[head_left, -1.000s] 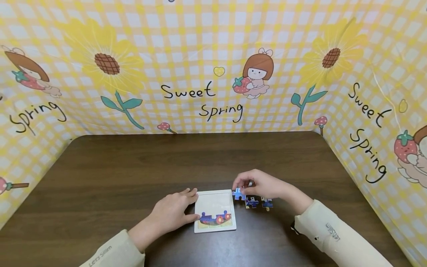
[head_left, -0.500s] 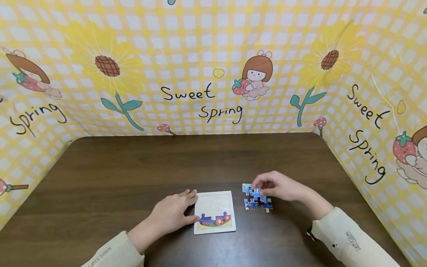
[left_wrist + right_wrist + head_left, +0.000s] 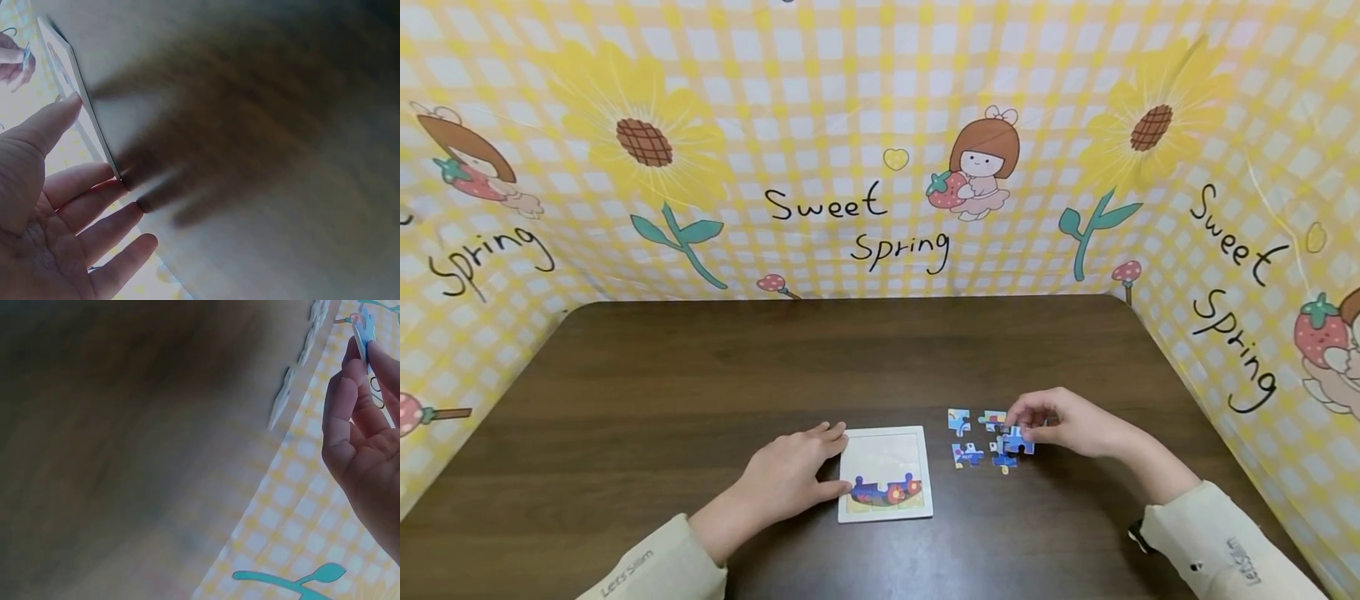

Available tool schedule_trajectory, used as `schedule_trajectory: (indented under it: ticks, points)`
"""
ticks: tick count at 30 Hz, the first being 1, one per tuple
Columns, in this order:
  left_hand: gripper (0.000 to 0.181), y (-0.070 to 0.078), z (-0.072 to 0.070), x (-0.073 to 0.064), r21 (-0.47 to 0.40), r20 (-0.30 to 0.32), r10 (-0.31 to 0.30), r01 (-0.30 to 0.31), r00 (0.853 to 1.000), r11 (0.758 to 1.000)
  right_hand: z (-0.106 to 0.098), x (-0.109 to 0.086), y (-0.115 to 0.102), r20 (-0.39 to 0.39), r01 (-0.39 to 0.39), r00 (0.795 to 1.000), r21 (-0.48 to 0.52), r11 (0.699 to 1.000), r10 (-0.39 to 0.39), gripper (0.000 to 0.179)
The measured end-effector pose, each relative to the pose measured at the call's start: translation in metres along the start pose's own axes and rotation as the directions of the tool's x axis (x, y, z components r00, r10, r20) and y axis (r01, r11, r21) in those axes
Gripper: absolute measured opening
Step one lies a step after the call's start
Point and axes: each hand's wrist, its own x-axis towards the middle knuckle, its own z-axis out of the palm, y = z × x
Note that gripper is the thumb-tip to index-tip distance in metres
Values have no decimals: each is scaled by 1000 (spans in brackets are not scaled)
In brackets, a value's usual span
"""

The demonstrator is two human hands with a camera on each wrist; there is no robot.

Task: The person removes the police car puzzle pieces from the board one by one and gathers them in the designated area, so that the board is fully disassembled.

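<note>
Piece selection, apparently: the right hand [image 3: 1071, 423] pinches a puzzle piece [image 3: 1019, 440]; the left hand [image 3: 786, 473], fingers extended, touches the tray [image 3: 883, 516]. Placement likely calls for matching the assembled row [image 3: 895, 495].

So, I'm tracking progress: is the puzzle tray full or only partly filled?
Partly filled: in the puzzle tray, pieces cover only the near part; pale backing shows beyond. Loose pieces lie to its right.

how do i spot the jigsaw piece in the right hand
On the brown wood-grain table, right of the white square puzzle tray, lie printed jigsaw pieces. The right hand pinches the mostly blue piece, held off the table, unlike its neighbours.
</note>
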Motion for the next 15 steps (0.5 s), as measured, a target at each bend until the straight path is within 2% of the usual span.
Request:
schedule_trajectory:
  ticks: [7, 15]
  points:
    - [63, -1, 0, 0, -7, -13, 11, -11, 1000, 1000, -3, -13, 8, 28, 33, 999, 11, 999, -33, 16]
    - [64, -1, 1, 2, -9, -12, 18, -18, 1000, 1000, -5, -22, 14, 61, -31, 998, 28, 999, 29, 16]
